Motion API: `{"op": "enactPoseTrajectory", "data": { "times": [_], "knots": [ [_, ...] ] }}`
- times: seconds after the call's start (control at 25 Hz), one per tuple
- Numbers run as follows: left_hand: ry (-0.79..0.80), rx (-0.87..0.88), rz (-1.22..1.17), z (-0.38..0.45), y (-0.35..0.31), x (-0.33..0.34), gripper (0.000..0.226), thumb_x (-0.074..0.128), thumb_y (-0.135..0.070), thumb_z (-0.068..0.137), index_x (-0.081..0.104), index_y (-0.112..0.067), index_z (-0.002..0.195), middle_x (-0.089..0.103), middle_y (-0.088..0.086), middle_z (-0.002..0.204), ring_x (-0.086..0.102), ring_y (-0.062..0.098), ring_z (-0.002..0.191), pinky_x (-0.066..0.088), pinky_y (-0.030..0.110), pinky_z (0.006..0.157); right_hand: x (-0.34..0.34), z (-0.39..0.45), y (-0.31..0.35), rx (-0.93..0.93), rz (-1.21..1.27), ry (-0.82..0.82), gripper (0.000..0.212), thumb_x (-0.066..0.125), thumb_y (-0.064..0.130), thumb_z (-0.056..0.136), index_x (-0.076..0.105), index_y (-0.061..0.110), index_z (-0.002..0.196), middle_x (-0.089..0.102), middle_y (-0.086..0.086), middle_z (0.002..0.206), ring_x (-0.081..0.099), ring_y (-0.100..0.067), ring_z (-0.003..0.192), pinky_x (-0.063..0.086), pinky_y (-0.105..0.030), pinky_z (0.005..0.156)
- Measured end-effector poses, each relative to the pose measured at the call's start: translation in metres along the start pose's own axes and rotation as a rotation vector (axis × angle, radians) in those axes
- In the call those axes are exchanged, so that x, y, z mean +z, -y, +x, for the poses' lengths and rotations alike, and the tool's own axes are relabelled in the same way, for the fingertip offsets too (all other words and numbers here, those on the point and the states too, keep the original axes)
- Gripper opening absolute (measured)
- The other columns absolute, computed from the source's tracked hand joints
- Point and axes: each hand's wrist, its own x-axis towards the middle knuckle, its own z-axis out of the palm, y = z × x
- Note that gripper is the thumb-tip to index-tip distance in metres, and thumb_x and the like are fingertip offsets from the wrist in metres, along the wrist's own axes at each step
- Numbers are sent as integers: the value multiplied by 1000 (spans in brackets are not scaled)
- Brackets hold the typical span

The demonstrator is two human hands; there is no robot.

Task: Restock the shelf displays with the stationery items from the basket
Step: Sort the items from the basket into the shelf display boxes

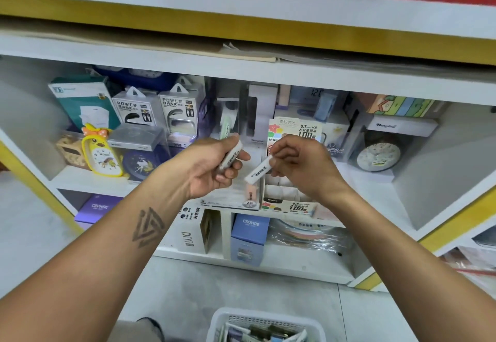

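Observation:
My left hand (214, 166) grips a small white lead tube (231, 155) with printed text, its top end poking out past the thumb. My right hand (298, 166) pinches a second white lead tube (259, 170) by its upper end, the tube slanting down to the left. Both hands hover in front of two open display boxes on the middle shelf: a clear-fronted display box (236, 196) marked 2B that holds a pink tube, and a colourful 0.7 HB display box (292, 202). The white basket (222, 320) with several stationery items sits on the floor below.
Left on the shelf stand power bank packs (134, 108), a yellow duck clock (100, 153) and a dark blue clock (141, 164). A boxed round clock (379, 153) stands at the right. Purple and blue Cruhre boxes (251, 237) fill the lower shelf. A white shelf board (241, 70) overhangs above.

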Motion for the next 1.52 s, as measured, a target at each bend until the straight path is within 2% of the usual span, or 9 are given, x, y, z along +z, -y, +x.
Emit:
{"op": "enactPoseTrajectory", "data": {
  "times": [0.16,0.28,0.48,0.68,0.88,1.08,1.28,1.36,1.52],
  "knots": [
    [-82,25,-16,-5,3,-33,25,52,-21,102,62,1,95,50,6,67,46,13,53,38,17,40,40,5,-2,-84,-141,25,21,75,6,86,69,26,85,71,4,78,70,-15,72,58,-25,72],
    [-134,32,17,-9,4,-58,15,54,-14,100,63,-2,98,54,9,78,49,14,57,44,20,44,65,8,-3,-115,-213,57,18,74,12,88,69,30,89,68,12,70,67,0,66,53,-15,62],
    [-123,-1,11,-15,6,-81,27,51,-12,100,64,3,119,58,14,93,53,15,55,47,25,46,87,9,-4,-149,-308,107,13,71,18,91,70,27,100,66,17,76,66,7,69,53,-11,68],
    [-127,51,-44,-20,6,-86,26,52,-6,99,61,9,118,59,19,95,53,18,57,47,25,47,98,10,-3,-168,-346,120,11,71,16,91,68,23,99,67,14,78,67,2,71,52,-14,69],
    [-144,46,-5,-27,5,-88,24,52,1,97,59,6,119,61,22,95,57,21,59,50,27,49,107,13,0,-347,-491,126,7,69,14,91,72,13,97,74,-2,86,69,-22,82,56,-38,77],
    [-166,28,-23,-30,4,-88,27,51,4,96,58,6,122,59,22,99,57,23,64,53,27,51,110,16,-1,-342,-486,85,7,69,14,91,74,12,96,74,-2,86,69,-22,82,56,-37,75],
    [-176,59,-46,-31,2,-85,26,50,8,95,55,12,121,59,26,101,59,25,64,56,28,52,111,15,4,-296,-656,307,24,59,16,97,73,17,117,71,-1,111,64,-21,103,50,-33,89],
    [-170,66,-40,-30,1,-81,27,51,9,95,54,13,121,59,27,101,60,27,65,57,29,54,109,15,9,-232,-544,240,28,57,12,97,71,17,121,69,4,110,65,-17,97,50,-28,85],
    [-107,61,3,-29,0,-66,23,52,10,94,58,12,116,61,27,94,62,29,67,58,31,60,93,17,25,106,264,164,23,65,7,93,72,13,114,76,-3,90,67,-15,69,49,-24,57]
  ]
}}
